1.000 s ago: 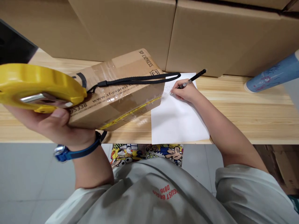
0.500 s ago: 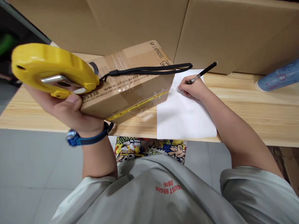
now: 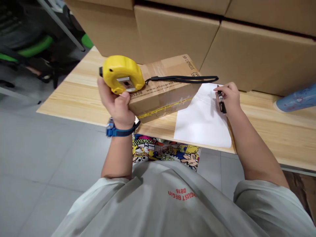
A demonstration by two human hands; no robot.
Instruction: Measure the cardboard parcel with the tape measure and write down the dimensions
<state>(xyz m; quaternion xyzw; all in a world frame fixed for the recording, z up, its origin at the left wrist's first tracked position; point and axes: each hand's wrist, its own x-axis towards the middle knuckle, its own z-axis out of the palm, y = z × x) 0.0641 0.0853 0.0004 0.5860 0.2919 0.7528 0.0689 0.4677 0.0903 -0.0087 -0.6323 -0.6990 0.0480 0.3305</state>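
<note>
Left hand [image 3: 117, 107], fingers clamped on yellow tape measure [image 3: 120, 74], held just above cardboard parcel [image 3: 164, 92], tape blade [image 3: 165, 108] apparently across parcel, right hand [image 3: 229, 97], fingers curled around black pen [image 3: 221, 102], at edge of white paper [image 3: 202, 121], paper just beside parcel, both on wooden table [image 3: 74, 95]

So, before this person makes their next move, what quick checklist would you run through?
Tape measure gripped in left hand: ok.
Pen gripped in right hand: ok.
Paper lying flat on table: ok.
Writing readable: cannot tell, too faint.
Box resting without covering the paper: cannot tell, their edges meet closely.
Yellow strip along the box joined to the tape measure: cannot tell.
</note>
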